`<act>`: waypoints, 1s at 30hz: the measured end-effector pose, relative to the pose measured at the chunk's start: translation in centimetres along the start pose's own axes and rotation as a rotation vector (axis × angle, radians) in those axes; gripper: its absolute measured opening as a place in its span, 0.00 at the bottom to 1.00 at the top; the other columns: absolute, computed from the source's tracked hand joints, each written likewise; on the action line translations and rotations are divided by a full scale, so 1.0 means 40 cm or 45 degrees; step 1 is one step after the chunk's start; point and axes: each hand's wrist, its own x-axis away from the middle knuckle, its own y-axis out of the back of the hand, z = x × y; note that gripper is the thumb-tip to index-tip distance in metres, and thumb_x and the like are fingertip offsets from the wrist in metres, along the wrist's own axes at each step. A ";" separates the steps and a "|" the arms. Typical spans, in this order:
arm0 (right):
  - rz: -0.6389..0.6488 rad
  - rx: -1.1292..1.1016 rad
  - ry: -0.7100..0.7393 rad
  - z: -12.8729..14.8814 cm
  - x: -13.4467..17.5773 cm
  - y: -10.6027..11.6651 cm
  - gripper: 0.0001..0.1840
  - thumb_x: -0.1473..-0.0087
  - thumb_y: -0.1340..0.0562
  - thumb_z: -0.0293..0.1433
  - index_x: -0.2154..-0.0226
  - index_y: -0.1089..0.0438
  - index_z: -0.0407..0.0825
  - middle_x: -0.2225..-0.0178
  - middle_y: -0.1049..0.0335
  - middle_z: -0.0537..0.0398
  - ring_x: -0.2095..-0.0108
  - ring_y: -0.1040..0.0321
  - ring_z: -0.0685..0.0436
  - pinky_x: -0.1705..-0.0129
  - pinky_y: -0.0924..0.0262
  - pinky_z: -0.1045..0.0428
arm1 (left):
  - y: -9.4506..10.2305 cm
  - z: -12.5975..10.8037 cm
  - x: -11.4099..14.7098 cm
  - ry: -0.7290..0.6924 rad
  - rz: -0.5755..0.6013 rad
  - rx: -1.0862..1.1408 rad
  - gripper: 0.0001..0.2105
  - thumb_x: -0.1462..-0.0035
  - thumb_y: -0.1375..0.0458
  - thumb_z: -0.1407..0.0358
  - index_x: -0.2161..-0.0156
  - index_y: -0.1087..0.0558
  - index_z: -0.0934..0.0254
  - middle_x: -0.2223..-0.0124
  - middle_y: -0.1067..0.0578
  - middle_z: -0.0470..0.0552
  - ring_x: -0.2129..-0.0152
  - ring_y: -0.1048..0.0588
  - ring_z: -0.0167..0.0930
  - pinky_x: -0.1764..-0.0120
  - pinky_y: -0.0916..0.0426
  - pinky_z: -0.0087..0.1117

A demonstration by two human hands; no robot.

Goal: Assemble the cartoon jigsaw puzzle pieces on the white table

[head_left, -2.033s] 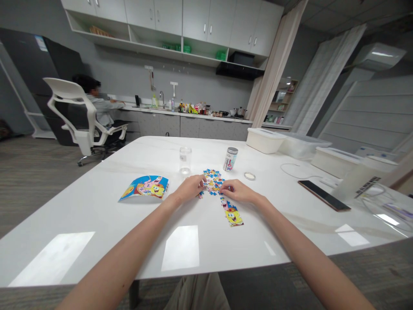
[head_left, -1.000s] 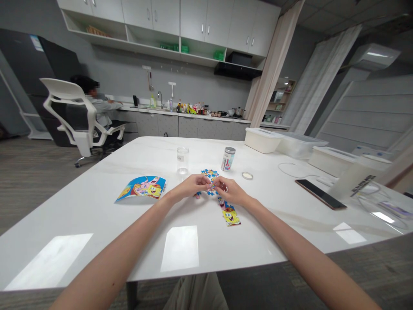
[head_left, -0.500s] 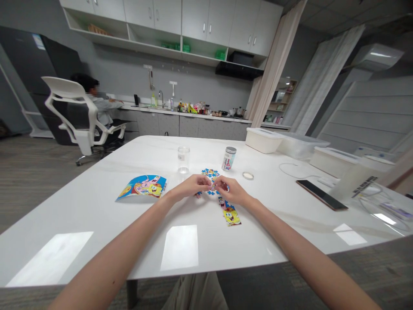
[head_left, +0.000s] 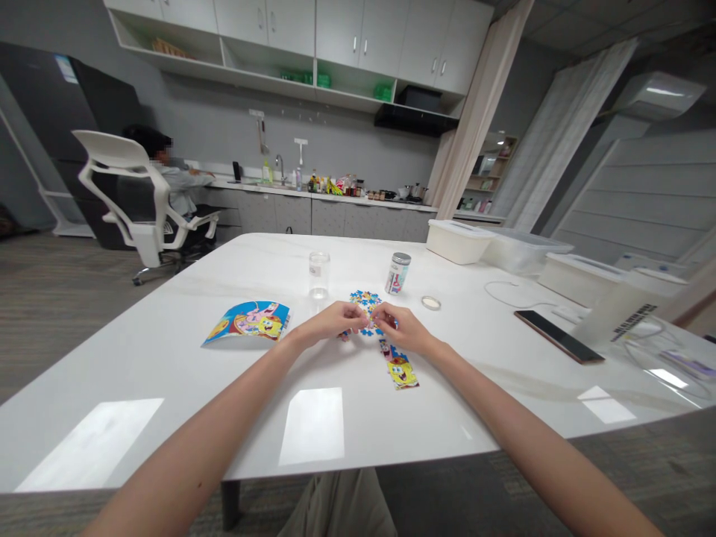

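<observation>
White glossy table (head_left: 184, 440) | grey wall (head_left: 212, 112), white cupboards (head_left: 335, 30) behind | hands (head_left: 403, 328) curled over puzzle pieces (head_left: 365, 299), opening and hold unclear

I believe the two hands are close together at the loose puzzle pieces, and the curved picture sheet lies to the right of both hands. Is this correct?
Not quite: the sheet lies to the left of the left hand and right hand, as the head view shows. The hands are indeed close together at the loose pieces.
</observation>
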 end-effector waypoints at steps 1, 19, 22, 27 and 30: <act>0.002 0.003 -0.004 0.000 0.000 0.000 0.06 0.44 0.44 0.29 0.63 0.32 0.47 0.79 0.41 0.62 0.78 0.45 0.52 0.73 0.47 0.56 | 0.000 0.000 0.000 0.002 0.000 -0.006 0.15 0.50 0.39 0.53 0.66 0.27 0.65 0.69 0.28 0.48 0.75 0.31 0.26 0.73 0.35 0.27; 0.031 0.041 -0.063 0.011 0.000 0.006 0.07 0.40 0.47 0.33 0.66 0.36 0.48 0.78 0.38 0.61 0.78 0.45 0.51 0.73 0.51 0.54 | -0.008 -0.030 0.010 0.044 -0.006 0.038 0.24 0.51 0.43 0.43 0.70 0.30 0.66 0.72 0.29 0.47 0.76 0.33 0.26 0.74 0.37 0.28; 0.032 0.061 -0.054 0.008 0.001 0.006 0.07 0.40 0.47 0.33 0.66 0.36 0.48 0.77 0.37 0.60 0.78 0.45 0.51 0.73 0.51 0.54 | -0.008 -0.034 0.012 0.043 -0.001 0.044 0.26 0.52 0.43 0.41 0.69 0.29 0.66 0.70 0.28 0.48 0.76 0.32 0.26 0.74 0.37 0.28; 0.047 0.060 -0.059 0.008 0.001 0.005 0.08 0.40 0.46 0.33 0.65 0.35 0.48 0.77 0.35 0.60 0.78 0.44 0.51 0.73 0.50 0.55 | -0.006 -0.032 0.009 0.027 0.033 0.007 0.25 0.51 0.43 0.42 0.71 0.29 0.66 0.74 0.30 0.47 0.78 0.33 0.25 0.74 0.37 0.27; 0.045 0.053 -0.068 0.007 0.002 0.004 0.07 0.40 0.46 0.33 0.64 0.34 0.48 0.77 0.35 0.60 0.78 0.44 0.51 0.74 0.50 0.55 | -0.006 -0.028 0.006 0.018 0.048 0.016 0.22 0.49 0.44 0.45 0.72 0.30 0.66 0.73 0.29 0.47 0.79 0.33 0.25 0.75 0.37 0.27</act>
